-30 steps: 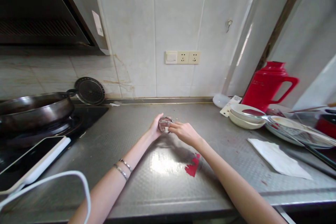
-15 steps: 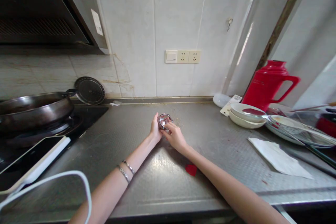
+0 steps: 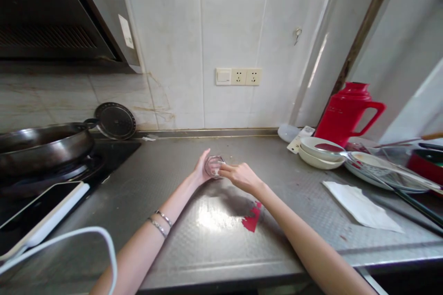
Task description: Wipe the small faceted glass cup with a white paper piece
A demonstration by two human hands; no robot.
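My left hand (image 3: 203, 168) is closed around the side of a small clear glass bowl (image 3: 213, 160), its thumb pointing up along the rim. The bowl is tilted, with its mouth facing me. My right hand (image 3: 242, 176) reaches to the bowl's right side with fingers pressed together, the tips at or inside the mouth. A small whitish patch shows by those fingertips, too blurred to name. Below my right wrist, a red torn-edged scrap (image 3: 251, 221) lies on the steel counter (image 3: 166, 249).
On the left are a pan (image 3: 44, 145) on the stove, a phone-like device (image 3: 41, 216) and a white cable (image 3: 107, 239). At right stand stacked bowls (image 3: 318, 159), a red thermos jug (image 3: 346, 113), a folded white tissue (image 3: 362, 205) and dishes with utensils.
My right hand has shifted right, its fingers drawn back towards the bowl's right edge. The glass bowl sits slightly lower in view. More of the red scrap shows.
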